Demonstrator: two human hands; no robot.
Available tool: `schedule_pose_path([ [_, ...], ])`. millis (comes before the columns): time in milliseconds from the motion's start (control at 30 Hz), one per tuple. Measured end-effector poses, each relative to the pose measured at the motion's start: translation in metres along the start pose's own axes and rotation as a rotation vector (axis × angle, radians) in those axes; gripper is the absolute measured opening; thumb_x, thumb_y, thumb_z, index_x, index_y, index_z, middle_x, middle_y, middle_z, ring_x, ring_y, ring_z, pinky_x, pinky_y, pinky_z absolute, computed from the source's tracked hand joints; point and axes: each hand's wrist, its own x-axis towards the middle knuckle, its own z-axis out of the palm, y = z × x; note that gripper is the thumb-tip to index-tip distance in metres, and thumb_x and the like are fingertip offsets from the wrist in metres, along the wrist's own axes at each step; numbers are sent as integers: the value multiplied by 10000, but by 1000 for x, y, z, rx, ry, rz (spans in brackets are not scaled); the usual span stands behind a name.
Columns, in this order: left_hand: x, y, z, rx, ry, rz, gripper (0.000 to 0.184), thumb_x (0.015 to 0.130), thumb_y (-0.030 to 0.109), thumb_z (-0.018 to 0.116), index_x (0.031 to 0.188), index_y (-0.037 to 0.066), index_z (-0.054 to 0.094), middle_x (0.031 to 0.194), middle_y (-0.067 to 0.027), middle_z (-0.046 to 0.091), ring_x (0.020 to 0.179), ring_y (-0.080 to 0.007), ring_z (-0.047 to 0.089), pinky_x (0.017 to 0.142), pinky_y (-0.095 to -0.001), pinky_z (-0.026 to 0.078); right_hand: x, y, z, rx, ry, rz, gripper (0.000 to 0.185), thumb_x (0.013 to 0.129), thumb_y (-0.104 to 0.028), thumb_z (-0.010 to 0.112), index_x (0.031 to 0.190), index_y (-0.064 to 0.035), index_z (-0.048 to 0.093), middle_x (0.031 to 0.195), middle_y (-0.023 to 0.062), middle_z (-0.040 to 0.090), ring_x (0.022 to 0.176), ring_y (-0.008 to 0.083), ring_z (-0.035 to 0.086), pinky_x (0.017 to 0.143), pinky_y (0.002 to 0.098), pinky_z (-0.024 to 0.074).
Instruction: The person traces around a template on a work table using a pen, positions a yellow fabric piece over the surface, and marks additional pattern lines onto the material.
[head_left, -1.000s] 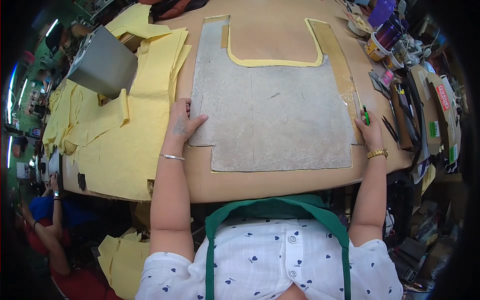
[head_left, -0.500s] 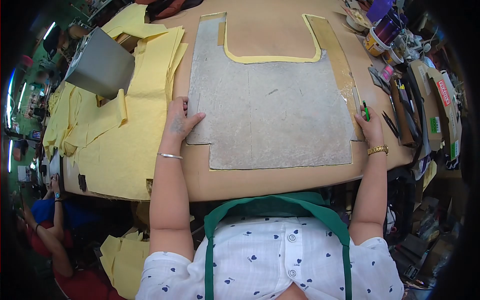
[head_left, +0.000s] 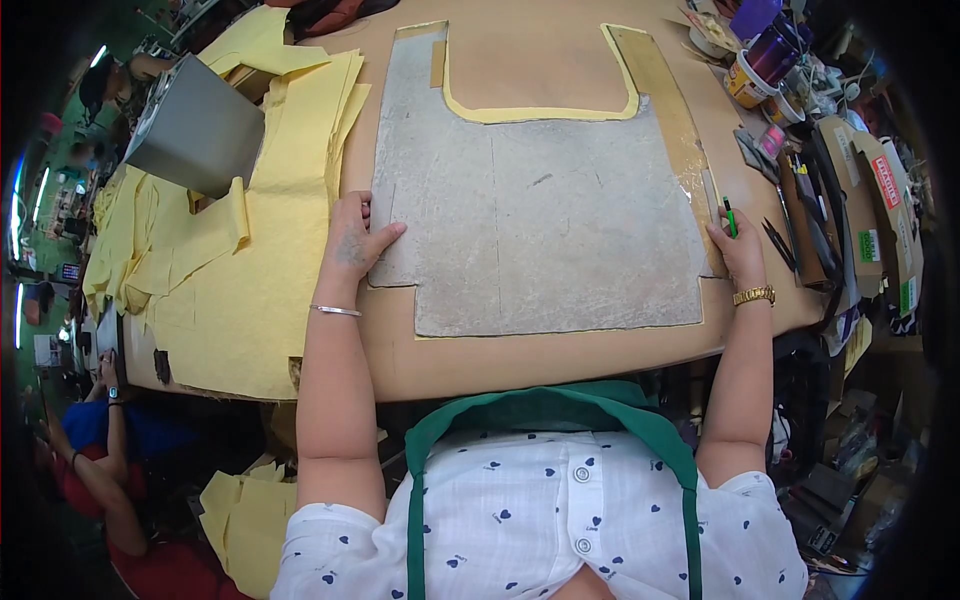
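Observation:
A large grey pattern template (head_left: 540, 220) with a U-shaped cutout at its far side lies flat on the table. Its surface is worn, and tan tape (head_left: 655, 90) runs down its right arm. Beneath it, a yellow sheet (head_left: 540, 114) shows as a border round the cutout and as a thin line at the near edge. At the template's left edge, my left hand (head_left: 358, 238) is closed, thumb on top and fingers at the side, partly hidden. My right hand (head_left: 738, 252) pinches a green pen (head_left: 730, 217) while touching the template's right edge.
Yellow sheets (head_left: 230, 300) are piled on the left, with a grey metal block (head_left: 195, 125) on top. To the right are tweezers (head_left: 780, 245), a tool holder (head_left: 810, 220), cups (head_left: 748, 80) and a cardboard box (head_left: 880, 200). Another person's arm (head_left: 110, 480) shows at lower left.
The whole view has shifted very slightly. Both hands keep the same hold at the template's sides, and the green pen stays in my right hand.

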Motion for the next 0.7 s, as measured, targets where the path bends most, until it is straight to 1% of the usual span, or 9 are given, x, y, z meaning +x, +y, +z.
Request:
schedule_pose_path([
  [700,-2,4,-1,3,4,0,589,612,167,751,1056,-60,439,970,-153,444,864,-238,503,758,-313,453,3,7,2,14,-9,13,334,725,-133,638,1016,-5,536,595,-7,419,530,85,395,495,240,358],
])
